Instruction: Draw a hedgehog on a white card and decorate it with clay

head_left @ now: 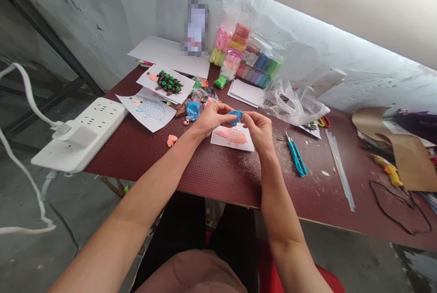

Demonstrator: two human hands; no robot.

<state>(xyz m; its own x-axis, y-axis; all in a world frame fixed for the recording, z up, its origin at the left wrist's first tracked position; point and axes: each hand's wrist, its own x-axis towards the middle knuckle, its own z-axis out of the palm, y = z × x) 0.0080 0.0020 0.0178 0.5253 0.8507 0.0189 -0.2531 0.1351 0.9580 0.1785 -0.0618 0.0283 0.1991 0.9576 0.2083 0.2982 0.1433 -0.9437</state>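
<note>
A piece of blue clay (235, 117) is pinched between my two hands above the table. My left hand (212, 119) has its thumb and fingers closed on the clay's left side, and my right hand (258, 128) pinches its right edge. Below them lies a paper with an orange hedgehog drawing (235, 138), its head covered in pink clay. A blue clay packet (193, 111) rests just left of my left hand. Farther left on the table sits a lump of pink clay (172, 140).
A white power strip (82, 138) juts over the table's left edge. Hedgehog pictures (148, 110) lie beside it. Bagged coloured clay (259, 65) stands at the back. A teal cutter (296, 154), glue sticks (341, 172) and a yellow glue gun (389, 170) lie to the right.
</note>
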